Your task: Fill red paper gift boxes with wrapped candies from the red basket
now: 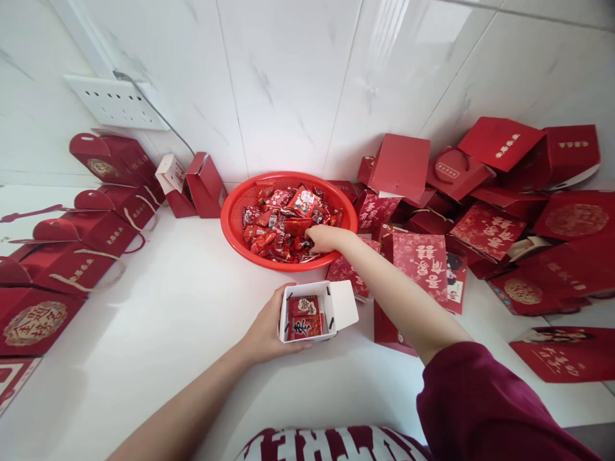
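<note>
My left hand (271, 326) is wrapped round the left side of a small open box (331, 314), white inside, with its flap folded out to the right. Red wrapped packets (306, 317) lie in the box. Behind it stands a round red plastic basket (230, 237) holding a heap of small red wrapped sweets (273, 221). My right hand (323, 239) reaches over the basket's right rim into the heap, fingers bent down among the wrappers. The fingertips are partly hidden, and what they hold, if anything, cannot be made out.
Red gift boxes with cord handles (86, 234) line the left side. Two small boxes (206, 186) stand left of the basket by the wall. A pile of red boxes and bags (490, 230) fills the right side. A socket strip (115, 102) is on the tiled wall.
</note>
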Tool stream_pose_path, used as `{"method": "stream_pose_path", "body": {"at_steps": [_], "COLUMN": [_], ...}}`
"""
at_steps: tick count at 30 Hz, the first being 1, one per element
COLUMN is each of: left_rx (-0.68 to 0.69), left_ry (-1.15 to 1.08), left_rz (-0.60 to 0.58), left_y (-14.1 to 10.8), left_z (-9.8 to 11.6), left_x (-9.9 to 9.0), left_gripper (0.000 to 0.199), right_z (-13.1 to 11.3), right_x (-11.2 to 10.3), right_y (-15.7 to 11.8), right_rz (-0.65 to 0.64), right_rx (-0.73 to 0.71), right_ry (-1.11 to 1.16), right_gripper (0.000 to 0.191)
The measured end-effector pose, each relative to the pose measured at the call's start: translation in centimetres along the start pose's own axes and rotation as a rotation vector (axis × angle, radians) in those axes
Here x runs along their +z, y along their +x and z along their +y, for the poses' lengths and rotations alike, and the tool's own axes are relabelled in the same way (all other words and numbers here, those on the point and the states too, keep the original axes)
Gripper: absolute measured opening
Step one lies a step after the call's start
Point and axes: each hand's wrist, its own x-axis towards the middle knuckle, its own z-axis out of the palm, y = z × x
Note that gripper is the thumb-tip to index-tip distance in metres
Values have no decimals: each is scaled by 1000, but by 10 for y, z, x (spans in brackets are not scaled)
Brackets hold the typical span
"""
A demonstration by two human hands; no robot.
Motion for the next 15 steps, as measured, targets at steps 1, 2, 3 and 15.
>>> {"method": "stream_pose_path", "body": {"at_steps": [1, 2, 3, 15], "left_rx": [-1, -2, -3, 15], "left_ry": [-3, -6, -7, -44], "left_rz": [1, 2, 3, 15], "left_y": [0, 0, 0, 0], "left_z": [0, 1, 1, 0], "left_x": [0, 0, -1, 1], "left_gripper": [100, 100, 101, 99], "right_z": [0, 0, 1, -14], "right_x": [0, 0, -1, -17], "right_y": [0, -1, -3, -88], "right_rz": [8, 22, 39, 418], "right_rx": [-13, -28, -47, -158], "right_ry": [9, 23, 40, 429], "right_gripper": [46, 46, 46, 32]}}
